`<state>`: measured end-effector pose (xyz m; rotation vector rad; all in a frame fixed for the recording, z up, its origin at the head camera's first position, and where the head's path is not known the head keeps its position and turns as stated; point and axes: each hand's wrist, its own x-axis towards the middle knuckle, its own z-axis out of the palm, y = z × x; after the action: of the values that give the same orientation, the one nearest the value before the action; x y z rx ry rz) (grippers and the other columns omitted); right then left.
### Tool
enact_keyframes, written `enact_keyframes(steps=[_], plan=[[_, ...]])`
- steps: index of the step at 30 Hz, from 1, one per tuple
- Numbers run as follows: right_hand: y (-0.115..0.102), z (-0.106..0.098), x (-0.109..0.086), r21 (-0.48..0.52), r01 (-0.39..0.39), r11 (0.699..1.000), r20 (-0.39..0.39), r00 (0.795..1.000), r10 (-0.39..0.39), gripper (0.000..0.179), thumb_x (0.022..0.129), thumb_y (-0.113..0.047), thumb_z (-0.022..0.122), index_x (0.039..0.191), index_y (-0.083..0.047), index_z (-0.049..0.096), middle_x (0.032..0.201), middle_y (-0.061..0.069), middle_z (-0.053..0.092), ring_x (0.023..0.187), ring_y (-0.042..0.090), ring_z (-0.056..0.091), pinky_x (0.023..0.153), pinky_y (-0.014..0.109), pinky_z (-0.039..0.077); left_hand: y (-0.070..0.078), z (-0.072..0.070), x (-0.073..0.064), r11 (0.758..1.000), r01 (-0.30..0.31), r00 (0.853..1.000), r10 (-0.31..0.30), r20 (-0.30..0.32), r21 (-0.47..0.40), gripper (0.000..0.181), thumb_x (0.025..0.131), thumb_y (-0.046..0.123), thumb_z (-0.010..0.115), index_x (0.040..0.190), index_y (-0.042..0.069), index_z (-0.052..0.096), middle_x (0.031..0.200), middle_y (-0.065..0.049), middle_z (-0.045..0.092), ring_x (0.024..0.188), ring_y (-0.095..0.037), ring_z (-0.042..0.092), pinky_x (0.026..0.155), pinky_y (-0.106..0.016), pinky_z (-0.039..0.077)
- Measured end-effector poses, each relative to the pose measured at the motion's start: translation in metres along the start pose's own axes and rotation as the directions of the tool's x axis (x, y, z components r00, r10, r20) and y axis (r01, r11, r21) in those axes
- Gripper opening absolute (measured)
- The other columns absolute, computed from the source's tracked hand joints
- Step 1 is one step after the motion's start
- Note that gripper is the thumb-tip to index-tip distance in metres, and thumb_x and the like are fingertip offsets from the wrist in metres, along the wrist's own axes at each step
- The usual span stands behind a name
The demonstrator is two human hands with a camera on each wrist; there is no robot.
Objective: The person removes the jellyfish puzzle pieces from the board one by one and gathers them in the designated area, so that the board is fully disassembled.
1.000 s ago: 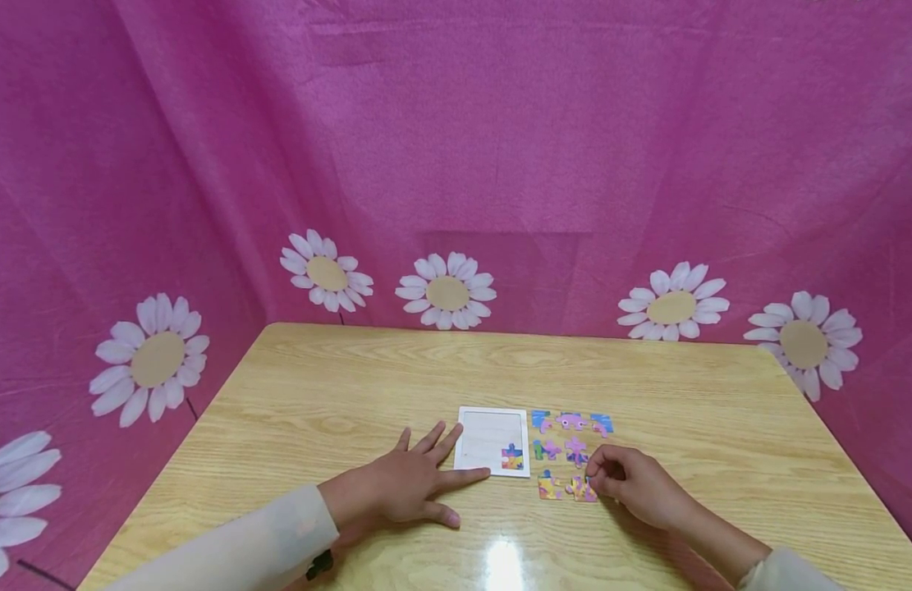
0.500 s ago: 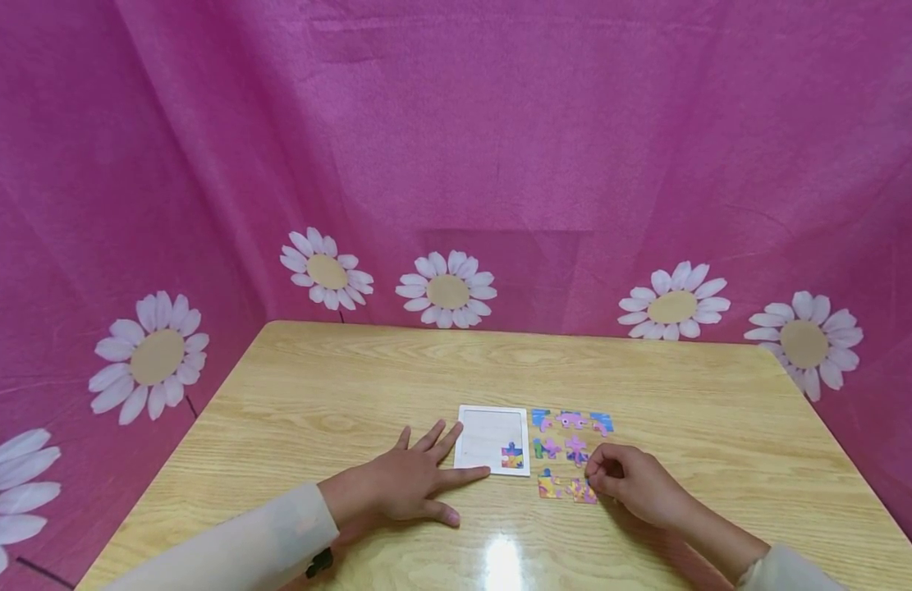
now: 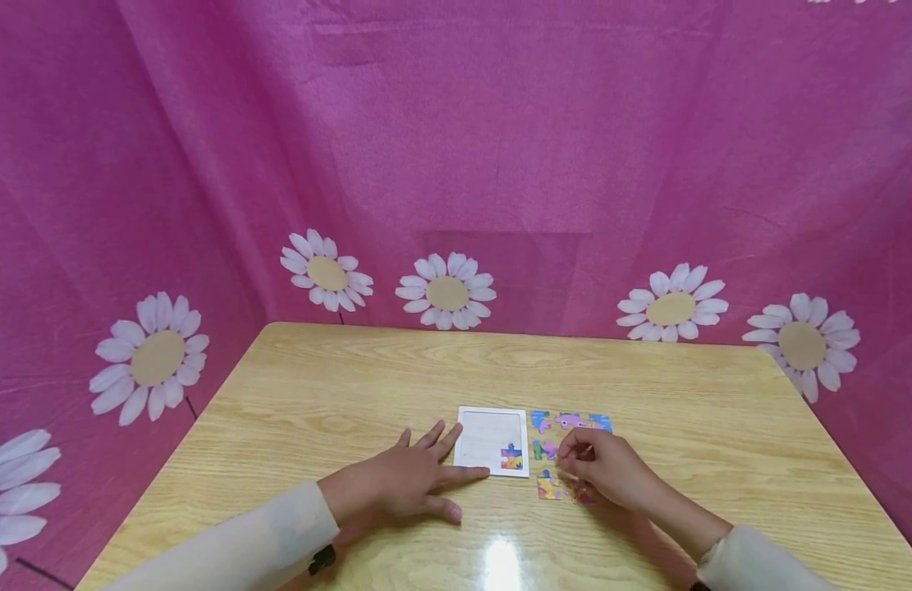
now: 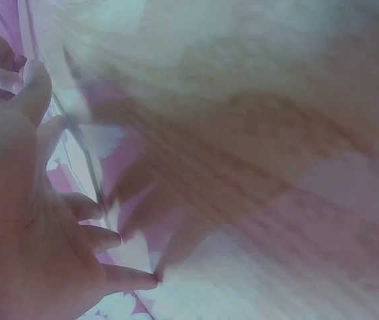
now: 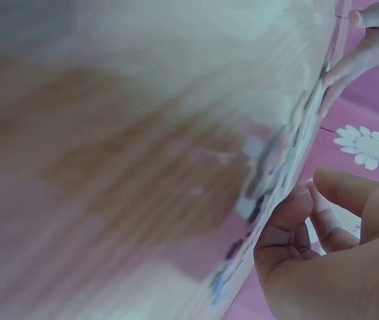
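Note:
My left hand (image 3: pixel 419 480) lies with fingers spread at the white square puzzle frame (image 3: pixel 458 443), its fingertips on the frame's left and lower border. One jigsaw piece (image 3: pixel 510 456) sits in the frame's lower right corner. My right hand (image 3: pixel 611 468) is over the loose pieces beside the frame, fingers bent and thumb near the index fingertip. It covers part of the middle and bottom rows. In the right wrist view, the bent fingers (image 5: pixel 283 227) stand close to the tabletop; I cannot tell whether a piece is between them.
Loose jigsaw pieces lie in rows right of the frame: a blue and pink top row (image 3: pixel 571 419), a green and pink piece (image 3: pixel 544 450), and yellow ones (image 3: pixel 549 487) nearer me. The wooden table (image 3: pixel 352 369) meets a pink cloth (image 3: pixel 500 164) with printed daisies.
My right hand has moved left and slightly up from the right edge of the loose pieces, now covering the pink piece of the middle row. My left hand stays put.

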<state>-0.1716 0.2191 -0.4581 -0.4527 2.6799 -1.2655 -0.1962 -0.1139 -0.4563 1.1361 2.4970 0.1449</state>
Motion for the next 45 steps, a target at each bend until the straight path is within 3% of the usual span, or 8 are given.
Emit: enact_keyframes(steps=[6, 13, 23, 30, 35, 45], plan=[[-0.009, 0.010, 0.014, 0.019, 0.028, 0.999, 0.003, 1.000, -0.028, 0.008, 0.092, -0.004, 0.075, 0.091, -0.007, 0.068, 0.083, 0.001, 0.065, 0.074, 0.014, 0.058, 0.065, 0.024, 0.049, 0.003, -0.005, 0.002, 1.000, 0.012, 1.000, -0.012, -0.007, -0.009, 0.065, 0.095, 0.073, 0.047, 0.156, 0.057, 0.030, 0.174, -0.012, 0.006, 0.159, -0.039, 0.005, 0.114, -0.075, 0.021], [-0.018, 0.020, 0.027, 0.024, 0.038, 0.999, 0.017, 0.999, -0.038, 0.009, 0.090, -0.001, 0.076, 0.094, -0.005, 0.069, 0.088, 0.001, 0.066, 0.078, 0.015, 0.061, 0.068, 0.025, 0.051, 0.014, -0.008, 0.008, 0.998, -0.046, 0.998, 0.047, -0.030, 0.054, 0.068, 0.097, 0.071, 0.047, 0.159, 0.051, 0.030, 0.174, -0.007, 0.010, 0.159, -0.039, 0.008, 0.115, -0.073, 0.022], [-0.023, 0.031, 0.038, -0.004, 0.022, 1.000, 0.057, 0.998, -0.022, 0.013, 0.090, -0.001, 0.076, 0.100, -0.007, 0.070, 0.101, 0.006, 0.071, 0.090, 0.019, 0.067, 0.078, 0.040, 0.056, 0.022, -0.005, 0.016, 0.992, -0.057, 0.998, 0.058, -0.007, 0.110, 0.070, 0.097, 0.073, 0.045, 0.160, 0.048, 0.030, 0.174, 0.004, 0.014, 0.159, -0.035, 0.011, 0.114, -0.074, 0.024], [-0.027, 0.035, 0.041, -0.038, 0.045, 0.998, 0.033, 0.999, -0.044, 0.014, 0.088, 0.001, 0.077, 0.098, -0.007, 0.070, 0.096, 0.004, 0.071, 0.090, 0.020, 0.066, 0.085, 0.045, 0.056, 0.021, -0.004, 0.017, 0.993, -0.064, 0.998, 0.064, 0.002, 0.103, 0.070, 0.098, 0.071, 0.046, 0.161, 0.046, 0.030, 0.173, 0.004, 0.016, 0.159, -0.035, 0.013, 0.113, -0.074, 0.025], [-0.027, 0.036, 0.043, -0.031, 0.066, 0.997, 0.042, 0.997, -0.065, 0.016, 0.087, 0.005, 0.076, 0.097, -0.005, 0.069, 0.091, 0.004, 0.069, 0.087, 0.017, 0.066, 0.082, 0.040, 0.057, 0.020, -0.005, 0.016, 0.991, -0.077, 0.997, 0.076, 0.008, 0.110, 0.070, 0.098, 0.071, 0.045, 0.161, 0.045, 0.029, 0.173, 0.003, 0.015, 0.158, -0.036, 0.013, 0.113, -0.074, 0.026], [-0.029, 0.039, 0.047, -0.012, 0.024, 1.000, 0.035, 0.999, -0.023, 0.015, 0.089, 0.004, 0.075, 0.101, -0.002, 0.069, 0.084, 0.000, 0.063, 0.078, 0.013, 0.058, 0.070, 0.025, 0.049, 0.021, -0.008, 0.013, 0.990, -0.086, 0.996, 0.085, 0.013, 0.110, 0.071, 0.097, 0.071, 0.045, 0.162, 0.045, 0.028, 0.174, 0.003, 0.014, 0.158, -0.036, 0.013, 0.112, -0.074, 0.028]])
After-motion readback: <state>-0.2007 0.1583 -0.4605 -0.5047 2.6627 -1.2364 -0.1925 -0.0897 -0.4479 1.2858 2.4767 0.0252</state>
